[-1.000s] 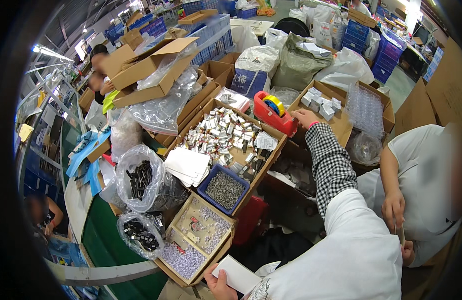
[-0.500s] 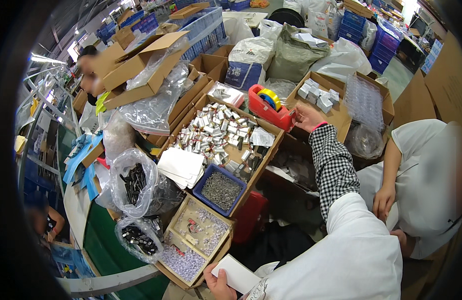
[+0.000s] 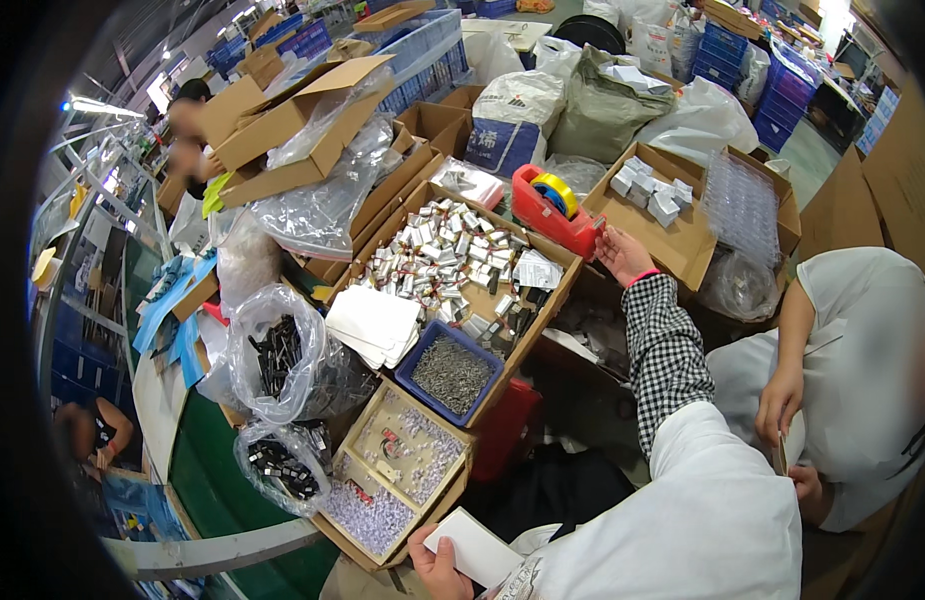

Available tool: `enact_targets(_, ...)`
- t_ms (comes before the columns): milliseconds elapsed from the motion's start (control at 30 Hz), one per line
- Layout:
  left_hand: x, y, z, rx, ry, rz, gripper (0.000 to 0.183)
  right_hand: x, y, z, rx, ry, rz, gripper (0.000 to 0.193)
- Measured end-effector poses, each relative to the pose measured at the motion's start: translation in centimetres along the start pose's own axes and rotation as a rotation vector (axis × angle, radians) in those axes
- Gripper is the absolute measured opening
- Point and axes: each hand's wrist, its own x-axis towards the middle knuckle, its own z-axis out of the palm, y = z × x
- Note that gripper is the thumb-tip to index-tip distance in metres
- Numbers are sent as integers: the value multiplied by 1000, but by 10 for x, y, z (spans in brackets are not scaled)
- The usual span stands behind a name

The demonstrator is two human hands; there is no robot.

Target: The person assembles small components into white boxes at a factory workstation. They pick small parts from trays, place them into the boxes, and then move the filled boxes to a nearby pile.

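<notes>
In half-closed left hand [image 3: 438, 570], white box [image 3: 476, 550]

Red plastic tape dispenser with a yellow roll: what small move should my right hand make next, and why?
Perhaps draw tape from the yellow roll: your right hand is close beside the red dispenser, while your left hand holds a flat white rectangular box.

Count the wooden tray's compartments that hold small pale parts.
2. One compartment is next to the blue bin of metal pieces; the second compartment is across the divider, toward the picture's lower left. None seems hidden.
</notes>
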Motion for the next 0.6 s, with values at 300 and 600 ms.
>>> enact_targets(300,12,-15,-7,-203,67,164,24,-46,64,22,224,-93,-149,14)
enact_targets(600,6,-29,-32,18,227,312,29,-252,140,152,0,-473,732,21)
